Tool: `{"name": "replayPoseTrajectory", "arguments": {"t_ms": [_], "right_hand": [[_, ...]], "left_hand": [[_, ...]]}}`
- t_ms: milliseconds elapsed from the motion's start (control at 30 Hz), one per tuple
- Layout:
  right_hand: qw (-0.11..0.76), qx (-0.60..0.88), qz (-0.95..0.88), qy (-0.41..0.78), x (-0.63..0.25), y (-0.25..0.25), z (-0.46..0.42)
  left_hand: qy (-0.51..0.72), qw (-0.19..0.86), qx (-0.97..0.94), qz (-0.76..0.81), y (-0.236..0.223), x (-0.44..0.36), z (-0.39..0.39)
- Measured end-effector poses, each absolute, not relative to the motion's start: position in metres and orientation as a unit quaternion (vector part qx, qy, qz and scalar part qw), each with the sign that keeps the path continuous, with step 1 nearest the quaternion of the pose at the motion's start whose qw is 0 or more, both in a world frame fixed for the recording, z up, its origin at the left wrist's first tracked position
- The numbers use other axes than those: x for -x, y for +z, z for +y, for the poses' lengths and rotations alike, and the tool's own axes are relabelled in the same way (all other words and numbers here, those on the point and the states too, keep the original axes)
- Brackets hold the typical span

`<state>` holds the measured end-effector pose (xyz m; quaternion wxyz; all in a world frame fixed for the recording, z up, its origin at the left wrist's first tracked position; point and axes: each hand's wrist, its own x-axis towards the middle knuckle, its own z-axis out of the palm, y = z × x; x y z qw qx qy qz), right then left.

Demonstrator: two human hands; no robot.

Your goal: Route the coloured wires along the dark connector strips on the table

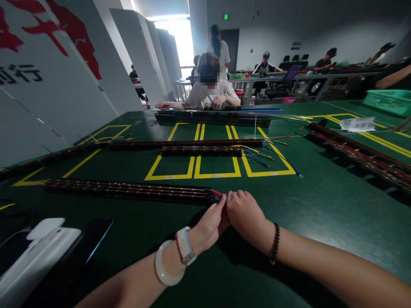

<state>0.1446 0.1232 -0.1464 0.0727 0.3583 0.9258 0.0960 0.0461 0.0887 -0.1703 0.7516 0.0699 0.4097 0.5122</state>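
A long dark strip [128, 190] with rows of copper-coloured lines lies across the near side of the green table. Red and blue wires [217, 193] come out of its right end and run into my fingers. My left hand [208, 224], with a woven band and a white bangle at the wrist, is closed on these wires, its thumb on top. Pressed against it, my right hand [245, 216], wearing a dark beaded bracelet, is closed as well, with fingers curled over the wire ends. The tips of the wires are hidden inside my hands.
Beyond lie more dark strips [202, 150] with loose wire ends, over yellow tape outlines [170, 176]. At right is another wired strip [362, 154] and a green basket [388, 102]. A phone-like dark slab [98, 239] lies near left. A person [210, 85] sits opposite.
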Motion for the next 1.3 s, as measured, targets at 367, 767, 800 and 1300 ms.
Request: {"name": "replayPoseTrajectory", "arguments": {"t_ms": [367,767,800,1300], "right_hand": [[0.078,-0.309,0.944,0.085,-0.150,-0.145,0.115],[0.110,-0.374,0.921,0.000,-0.159,-0.107,0.123],[0.107,-0.375,0.921,0.005,-0.158,-0.110,0.122],[0.148,-0.328,0.925,-0.122,-0.174,-0.108,0.163]], "left_hand": [[0.524,0.755,-0.054,0.390,-0.166,-0.045,0.086],[0.501,0.775,-0.097,0.373,-0.163,-0.047,0.085],[0.498,0.773,-0.096,0.381,-0.164,-0.046,0.084],[0.477,0.749,-0.155,0.433,-0.157,-0.046,0.081]]}}
